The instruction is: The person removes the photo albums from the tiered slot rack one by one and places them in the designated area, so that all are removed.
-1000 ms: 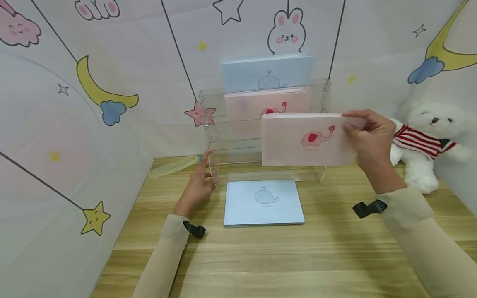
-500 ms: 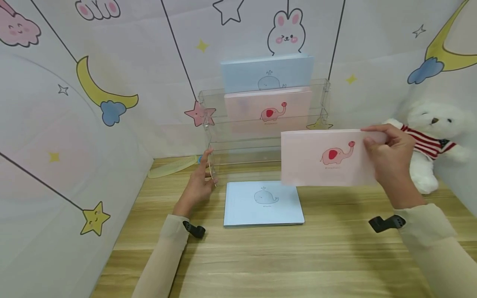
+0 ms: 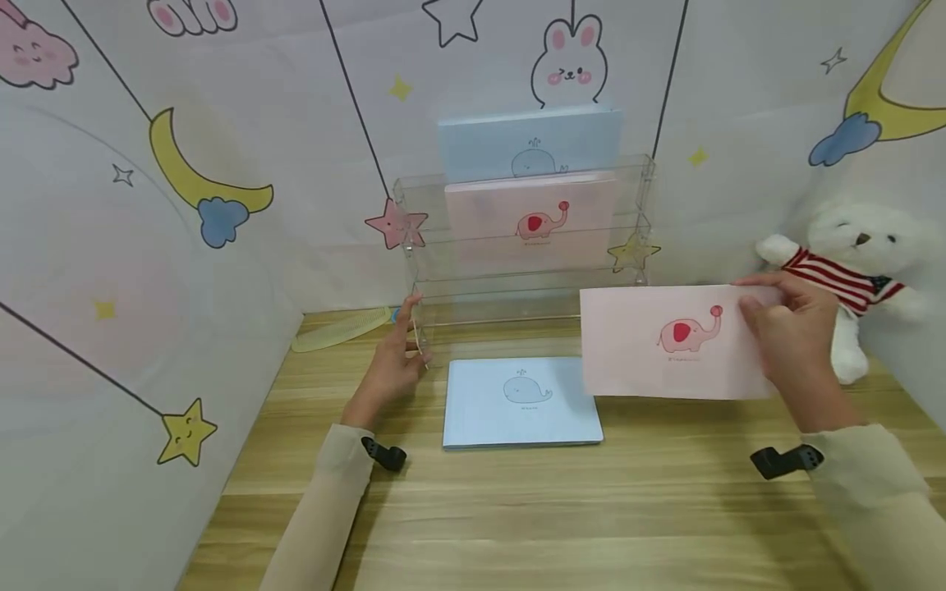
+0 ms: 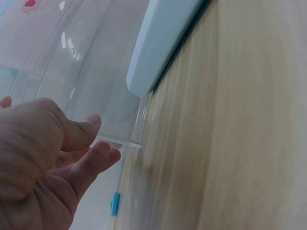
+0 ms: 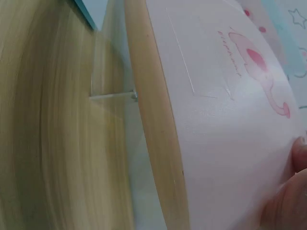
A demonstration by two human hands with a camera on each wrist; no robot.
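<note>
In the head view, my right hand (image 3: 798, 341) pinches the right end of a pink elephant notebook (image 3: 628, 345), thumb in front. The notebook is held up over the table, its lower left corner in front of a blue whale notebook (image 3: 510, 419) lying flat. My left hand (image 3: 392, 369) holds the left side edge of a clear tiered rack (image 3: 480, 308). The left wrist view shows thumb and fingers either side of that panel. A second pink elephant notebook (image 3: 480, 213) stands in the rack's middle tier. Behind it, another blue whale notebook (image 3: 473, 148) stands higher.
A yellow comb (image 3: 340, 332) lies left of the rack on the wood-grain table (image 3: 517, 525). At the right sits a white teddy bear (image 3: 846, 349) in a striped top. Printed cloth (image 3: 318, 148) hangs behind and along the sides.
My right hand has carried the pink notebook away from the rack's front, down and to the right, and more of the rack shows. The left hand stays at the rack's side.
</note>
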